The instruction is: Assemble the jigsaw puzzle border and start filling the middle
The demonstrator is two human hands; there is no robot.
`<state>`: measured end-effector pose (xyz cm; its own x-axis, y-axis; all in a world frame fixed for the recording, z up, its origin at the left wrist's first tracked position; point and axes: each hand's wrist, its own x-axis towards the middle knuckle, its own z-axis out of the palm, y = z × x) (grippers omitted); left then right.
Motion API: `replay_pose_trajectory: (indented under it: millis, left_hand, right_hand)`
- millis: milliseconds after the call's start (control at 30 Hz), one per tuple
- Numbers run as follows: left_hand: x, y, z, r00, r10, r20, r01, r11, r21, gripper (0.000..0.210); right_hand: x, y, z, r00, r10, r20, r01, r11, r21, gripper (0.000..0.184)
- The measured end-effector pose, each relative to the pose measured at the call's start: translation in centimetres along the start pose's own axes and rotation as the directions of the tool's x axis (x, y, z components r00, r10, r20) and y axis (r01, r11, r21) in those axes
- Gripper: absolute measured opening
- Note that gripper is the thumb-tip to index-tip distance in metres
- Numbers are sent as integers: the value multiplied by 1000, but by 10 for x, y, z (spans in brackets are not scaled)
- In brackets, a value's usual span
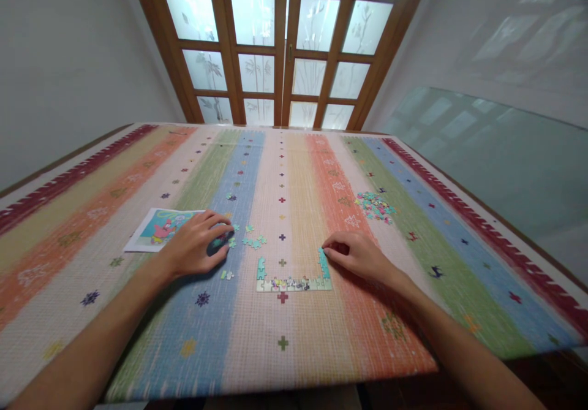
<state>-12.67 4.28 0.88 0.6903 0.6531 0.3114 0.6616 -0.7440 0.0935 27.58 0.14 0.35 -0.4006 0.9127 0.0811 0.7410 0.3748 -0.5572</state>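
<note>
My right hand (356, 254) pinches thumb and forefinger together on a teal puzzle piece (321, 253) at the top of the right side of a partly joined jigsaw puzzle (294, 284). The joined pieces make a U shape: a bottom row and two short sides. My left hand (197, 242) is open, palm down with its fingers curved and apart, over the near corner of a picture card (160, 229) and beside loose teal puzzle pieces (254, 241). A few pieces lie partly hidden by its fingertips. Two small pieces (226, 275) lie just below that hand.
A heap of mixed puzzle pieces (375, 206) lies to the right, beyond my right hand. A striped, patterned tablecloth (257, 349) covers the table. Behind its far edge stand wooden doors (285, 48) with frosted panes, and a glass panel (487, 171) leans at the right wall.
</note>
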Motion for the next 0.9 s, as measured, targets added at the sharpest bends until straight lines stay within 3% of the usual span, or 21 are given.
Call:
replay_pose_trajectory:
  millis: [467, 900]
  left_hand:
    - [9, 28, 16, 997, -20, -75, 13, 996, -88, 29]
    - [17, 45, 29, 994, -94, -54, 84, 983, -166, 22]
  right_hand:
    - [-2, -1, 2, 1000, -1, 13, 1, 999, -33, 16]
    - [-1, 0, 2, 1000, 3, -1, -3, 1000, -17, 20]
